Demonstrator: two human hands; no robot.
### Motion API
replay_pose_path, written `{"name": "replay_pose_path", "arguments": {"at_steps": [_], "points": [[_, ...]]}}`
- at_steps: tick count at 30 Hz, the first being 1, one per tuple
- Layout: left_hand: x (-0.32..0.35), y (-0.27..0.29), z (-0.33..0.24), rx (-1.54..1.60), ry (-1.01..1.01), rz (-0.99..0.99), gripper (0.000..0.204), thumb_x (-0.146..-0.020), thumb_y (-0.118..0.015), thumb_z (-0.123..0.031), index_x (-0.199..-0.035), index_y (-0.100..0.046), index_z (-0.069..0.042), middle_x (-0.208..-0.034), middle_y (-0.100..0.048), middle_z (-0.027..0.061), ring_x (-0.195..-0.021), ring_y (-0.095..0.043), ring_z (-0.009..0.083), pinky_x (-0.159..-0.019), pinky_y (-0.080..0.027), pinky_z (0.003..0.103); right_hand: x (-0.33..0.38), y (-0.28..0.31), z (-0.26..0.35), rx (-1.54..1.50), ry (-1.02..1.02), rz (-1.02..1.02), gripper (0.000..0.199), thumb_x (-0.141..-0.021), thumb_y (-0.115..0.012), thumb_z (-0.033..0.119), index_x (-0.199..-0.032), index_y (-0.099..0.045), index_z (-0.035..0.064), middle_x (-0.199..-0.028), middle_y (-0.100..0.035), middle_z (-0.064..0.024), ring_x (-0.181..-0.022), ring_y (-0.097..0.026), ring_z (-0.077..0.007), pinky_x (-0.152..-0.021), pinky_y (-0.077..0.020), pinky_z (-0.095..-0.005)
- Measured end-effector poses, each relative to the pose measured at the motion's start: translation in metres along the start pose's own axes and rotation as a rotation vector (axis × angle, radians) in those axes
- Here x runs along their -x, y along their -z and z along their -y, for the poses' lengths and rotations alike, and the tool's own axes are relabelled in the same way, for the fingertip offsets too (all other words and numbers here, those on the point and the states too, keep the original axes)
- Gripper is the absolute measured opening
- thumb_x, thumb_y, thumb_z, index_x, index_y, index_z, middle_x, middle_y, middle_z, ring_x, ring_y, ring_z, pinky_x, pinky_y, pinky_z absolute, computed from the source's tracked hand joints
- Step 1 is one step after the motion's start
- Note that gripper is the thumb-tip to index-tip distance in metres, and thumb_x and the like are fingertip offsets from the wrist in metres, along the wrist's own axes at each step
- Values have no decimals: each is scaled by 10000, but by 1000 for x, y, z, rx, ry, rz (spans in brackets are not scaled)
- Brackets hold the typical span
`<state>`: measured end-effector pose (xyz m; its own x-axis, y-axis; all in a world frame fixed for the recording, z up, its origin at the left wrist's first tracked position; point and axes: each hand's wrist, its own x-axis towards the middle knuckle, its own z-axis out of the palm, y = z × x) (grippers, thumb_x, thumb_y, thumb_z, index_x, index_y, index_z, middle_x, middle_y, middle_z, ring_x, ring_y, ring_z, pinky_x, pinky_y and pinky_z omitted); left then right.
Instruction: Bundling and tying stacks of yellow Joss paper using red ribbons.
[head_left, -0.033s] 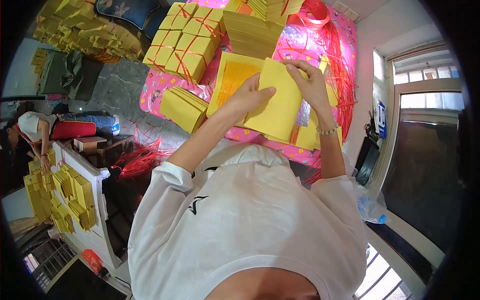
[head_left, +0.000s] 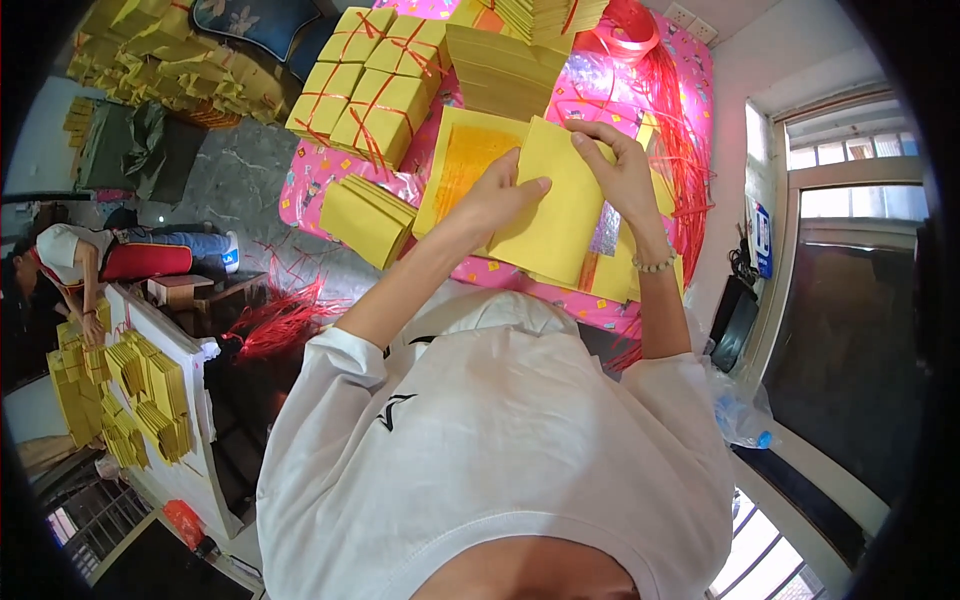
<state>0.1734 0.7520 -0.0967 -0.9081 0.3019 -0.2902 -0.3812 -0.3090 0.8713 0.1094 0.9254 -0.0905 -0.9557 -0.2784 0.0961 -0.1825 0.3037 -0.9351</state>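
Observation:
A yellow paper sheet (head_left: 550,215), folded or layered, is held over the pink-covered table between both hands. My left hand (head_left: 498,198) grips its left edge, thumb lying on the face and fingers partly hidden. At the upper right corner, my right hand (head_left: 618,172) pinches the paper between thumb and fingers. Beneath it to the left lies yellow paper with an orange printed patch (head_left: 472,165). More yellow paper with a silver patch (head_left: 606,232) shows under the right side. A stack of folded yellow papers (head_left: 366,222) sits left of my left forearm.
Yellow bundles tied with red strips (head_left: 382,108) stand at the table's far left, beside loose yellow stacks (head_left: 503,72). Red plastic strips (head_left: 680,150) hang along the right. At left, another person (head_left: 85,255) reaches over a white table (head_left: 192,350) bearing yellow stacks.

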Motion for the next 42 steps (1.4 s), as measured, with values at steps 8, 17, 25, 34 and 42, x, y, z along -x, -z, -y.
{"name": "replay_pose_path", "arguments": {"at_steps": [8,17,25,34,42], "points": [[8,-8,14,-40,-267,-43,412,-884,-503,-14,-1271,-368,26,-1202,-510,113,-1130,-482,164,-954,-388,304,7,2,9,73,114,5,194,-851,-623,118,-1011,-664,19,-945,-640,-67,-897,-607,-145,-809,-462,-266],[10,1,2,59,-247,-150,383,-896,-512,-37,-1262,-403,-1,-1172,-555,91,-1075,-527,152,-919,-413,291,19,-13,8,-361,-45,-4,353,-880,-620,164,-1155,-531,-39,-1018,-620,-103,-898,-595,-119,-717,-495,-239],[-1,13,4,201,-118,-83,354,-906,-515,-65,-1245,-438,-1,-1160,-574,97,-1044,-562,171,-882,-453,304,18,-19,-5,-430,-296,70,303,-907,-579,210,-1106,-583,-19,-971,-651,-59,-837,-615,-97,-730,-494,-238],[-20,28,5,255,142,-70,324,-916,-502,-76,-1222,-450,18,-1139,-578,129,-1020,-586,209,-879,-488,344,6,-24,-25,-518,-388,66,289,-889,-601,195,-1073,-602,-28,-956,-654,-76,-826,-624,-115,-707,-504,-247],[-18,20,4,214,139,-63,316,-939,-469,-94,-1234,-454,18,-1163,-568,120,-1051,-568,210,-885,-476,325,11,-22,-29,-523,-365,60,281,-898,-591,212,-1086,-602,3,-969,-655,-57,-825,-621,-101,-720,-497,-236]]}}
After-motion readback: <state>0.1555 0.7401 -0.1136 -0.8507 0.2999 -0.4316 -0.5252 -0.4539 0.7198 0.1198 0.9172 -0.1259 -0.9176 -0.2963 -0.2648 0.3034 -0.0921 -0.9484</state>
